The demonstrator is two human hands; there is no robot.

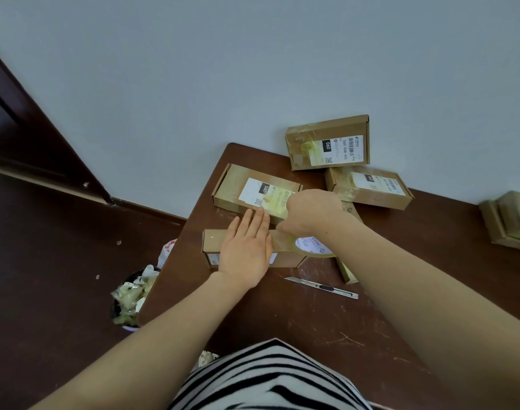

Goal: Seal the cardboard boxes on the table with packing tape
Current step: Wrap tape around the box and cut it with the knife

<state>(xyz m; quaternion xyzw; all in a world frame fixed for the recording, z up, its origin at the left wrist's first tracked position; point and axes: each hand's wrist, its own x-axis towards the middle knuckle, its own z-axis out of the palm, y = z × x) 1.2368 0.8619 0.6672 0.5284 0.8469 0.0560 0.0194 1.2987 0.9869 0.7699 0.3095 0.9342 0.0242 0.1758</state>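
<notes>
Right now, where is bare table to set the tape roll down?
Bare table lies between the utility knife and the striped shirt, and right of the right forearm. Crowded: the far half, boxes packed around the tape roll.

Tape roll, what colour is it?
The tape roll is clear and yellowish, with a white core printed in blue and red; head view.

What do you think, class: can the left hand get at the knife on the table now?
Probably yes. The left hand lies flat on a box, holding nothing, and the knife lies close by on bare table with nothing between them.
</notes>
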